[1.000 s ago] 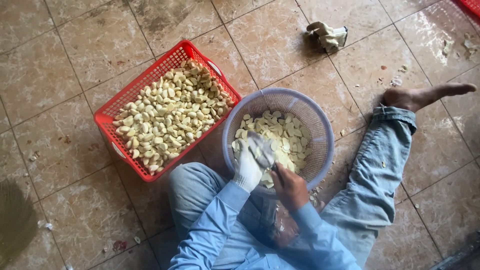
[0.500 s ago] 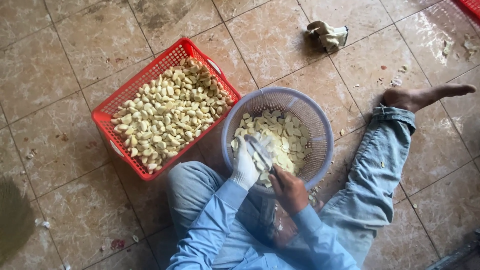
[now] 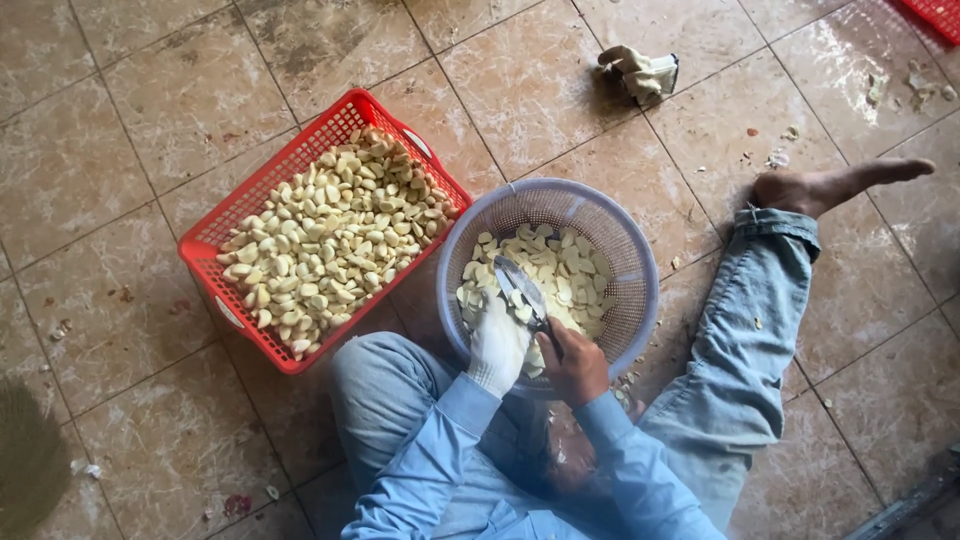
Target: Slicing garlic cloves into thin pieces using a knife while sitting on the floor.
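I sit on a tiled floor with a round lavender basket [image 3: 610, 225] of cut pale pieces between my legs. My left hand [image 3: 497, 345], in a white glove, grips a pale piece over the basket's near edge. My right hand [image 3: 572, 365], bare, holds a knife [image 3: 524, 288] whose blade lies against that piece. A red rectangular basket [image 3: 262, 185] heaped with whole pale cloves or nuts stands to the left, touching the round basket's side.
My right leg in jeans stretches out to the right, its bare foot [image 3: 835, 185] on the tiles. A crumpled cloth or glove [image 3: 640, 72] lies at the top. Scraps dot the floor at upper right, beside a red basket corner [image 3: 935, 15].
My hands have stayed over the round basket's near edge; the knife blade has shifted slightly against the piece in my gloved hand. The baskets have not moved.
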